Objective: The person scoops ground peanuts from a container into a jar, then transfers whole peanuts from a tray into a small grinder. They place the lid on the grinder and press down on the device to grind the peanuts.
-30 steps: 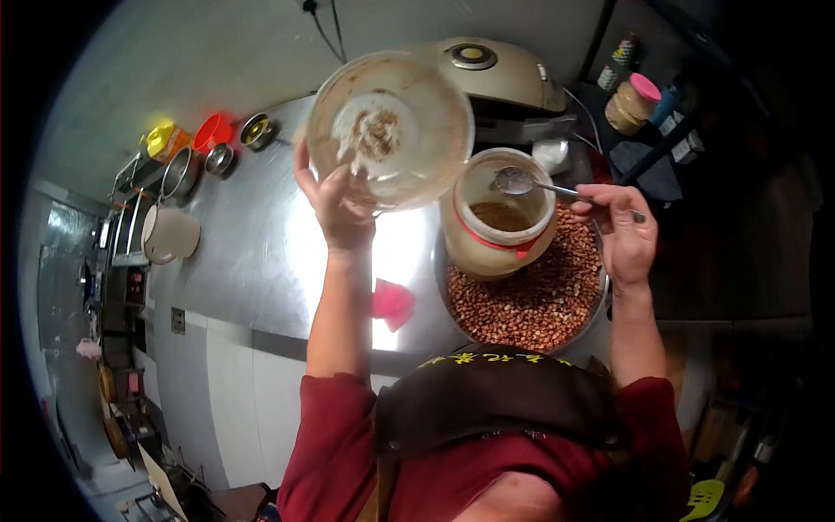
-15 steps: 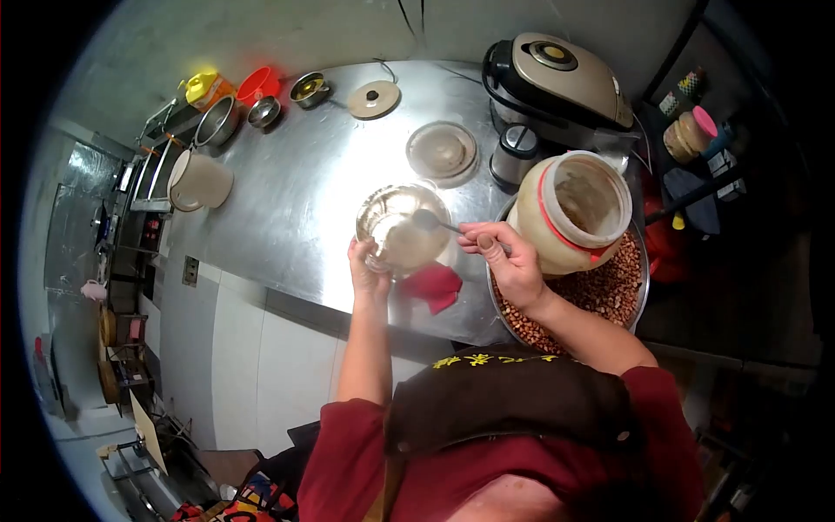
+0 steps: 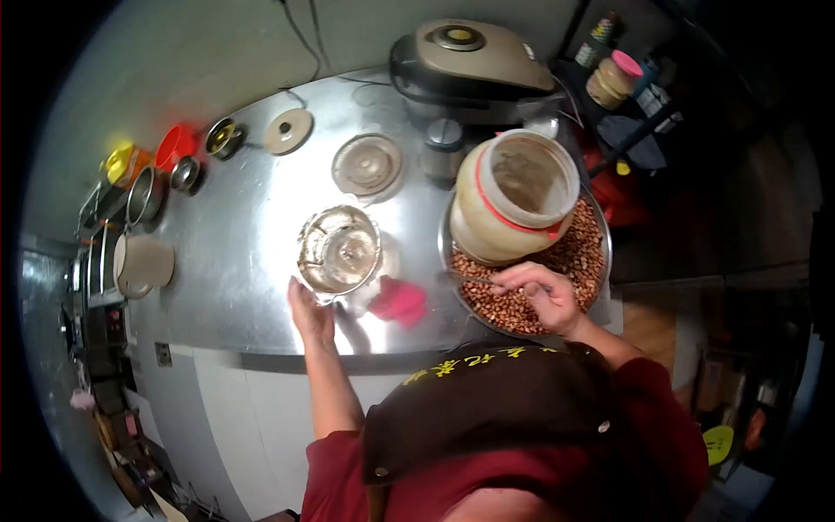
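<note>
Left hand (image 3: 310, 315): gripping the glass bowl (image 3: 339, 250) by its near rim.
Right hand (image 3: 544, 294): closed on spoon (image 3: 474, 278) over peanuts (image 3: 522, 311).
Risk: tilted jar (image 3: 515, 198) could topple on the loose peanuts.

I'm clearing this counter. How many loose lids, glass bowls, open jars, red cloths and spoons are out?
Loose lids: 2
Glass bowl: 1
Open jar: 1
Red cloth: 1
Spoon: 1
Total: 6
</note>
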The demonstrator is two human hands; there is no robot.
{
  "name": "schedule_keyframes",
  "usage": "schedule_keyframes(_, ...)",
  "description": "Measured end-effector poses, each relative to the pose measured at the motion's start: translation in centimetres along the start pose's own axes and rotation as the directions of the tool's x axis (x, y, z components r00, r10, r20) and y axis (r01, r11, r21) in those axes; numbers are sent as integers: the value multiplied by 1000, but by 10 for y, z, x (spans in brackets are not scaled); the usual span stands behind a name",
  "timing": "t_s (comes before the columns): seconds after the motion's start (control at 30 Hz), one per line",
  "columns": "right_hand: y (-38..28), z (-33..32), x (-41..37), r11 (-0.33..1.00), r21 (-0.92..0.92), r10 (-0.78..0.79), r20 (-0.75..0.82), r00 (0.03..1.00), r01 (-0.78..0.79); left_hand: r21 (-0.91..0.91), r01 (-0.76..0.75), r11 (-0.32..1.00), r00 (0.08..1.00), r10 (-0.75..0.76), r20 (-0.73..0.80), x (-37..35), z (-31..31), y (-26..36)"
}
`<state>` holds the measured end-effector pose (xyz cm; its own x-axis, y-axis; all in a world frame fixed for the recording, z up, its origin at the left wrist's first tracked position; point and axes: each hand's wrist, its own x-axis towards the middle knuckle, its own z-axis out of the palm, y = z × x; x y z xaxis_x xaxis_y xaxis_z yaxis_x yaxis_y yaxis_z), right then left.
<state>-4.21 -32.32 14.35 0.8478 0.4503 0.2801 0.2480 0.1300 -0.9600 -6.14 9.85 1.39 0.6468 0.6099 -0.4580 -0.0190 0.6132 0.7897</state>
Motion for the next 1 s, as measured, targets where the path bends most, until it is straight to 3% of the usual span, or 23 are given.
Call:
schedule_keyframes(0.03,-8,-15,-14,999,30,23,-19,1000,-22,162,-125,979,966,157,-205,-16,10,7)
schedule_keyframes(0.07,-13,-33,-29,998,19,62,-42,997,-61,233,-231,945,938,280,-204,-29,12,15)
schedule_keyframes(0.1,-21,-47,-43,995,2,104,-119,988,-104,300,-335,893,896,401,-193,-40,12,21)
schedule_keyframes(0.17,-24,-83,-68,990,-35,121,-258,958,-135,241,-486,840,833,528,-162,-59,14,23)
schedule_keyframes(0.2,-23,-98,-76,986,39,165,-369,915,-162,144,-529,836,835,543,-85,-67,13,18)
schedule_keyframes(0.23,-20,-112,-83,977,119,213,-470,857,-177,186,-567,802,819,573,29,-80,20,14)
schedule_keyframes(0.3,3,-142,-83,989,63,142,-614,776,-131,241,-533,812,845,494,204,-94,38,-7)
schedule_keyframes(0.37,30,-161,-70,987,125,160,-701,694,-102,279,-465,840,877,394,277,-103,52,-33)
schedule_keyframes(0.43,69,-182,-59,980,177,193,-711,677,-93,285,-414,865,884,308,352,-122,76,-47)
schedule_keyframes(0.67,140,-242,-15,940,255,333,-552,765,-226,461,-351,815,907,175,382,-154,101,-82)
schedule_keyframes(0.7,146,-251,-9,955,177,295,-593,749,-236,488,-335,806,918,163,361,-160,102,-84)
schedule_keyframes(0.73,135,-254,-1,935,-82,200,-678,707,-344,547,-326,771,925,141,353,-169,104,-84)
schedule_keyframes(0.77,121,-257,9,833,-329,76,-727,682,-444,557,-334,761,922,140,361,-174,102,-88)
schedule_keyframes(0.8,110,-257,21,692,-664,-335,-643,689,-284,547,-353,759,918,169,359,-179,100,-96)
schedule_keyframes(0.83,95,-256,29,471,-848,-470,-474,744,-243,537,-372,757,914,197,355,-183,97,-105)
schedule_keyframes(0.9,100,-248,46,476,-879,-342,-231,911,-45,537,-319,781,937,176,301,-190,88,-117)
schedule_keyframes(0.93,115,-236,55,478,-877,-306,-116,945,47,547,-309,778,944,178,279,-201,94,-121)
schedule_keyframes(1.0,136,-219,70,380,-921,-158,26,987,85,576,-271,772,959,166,229,-219,105,-121)
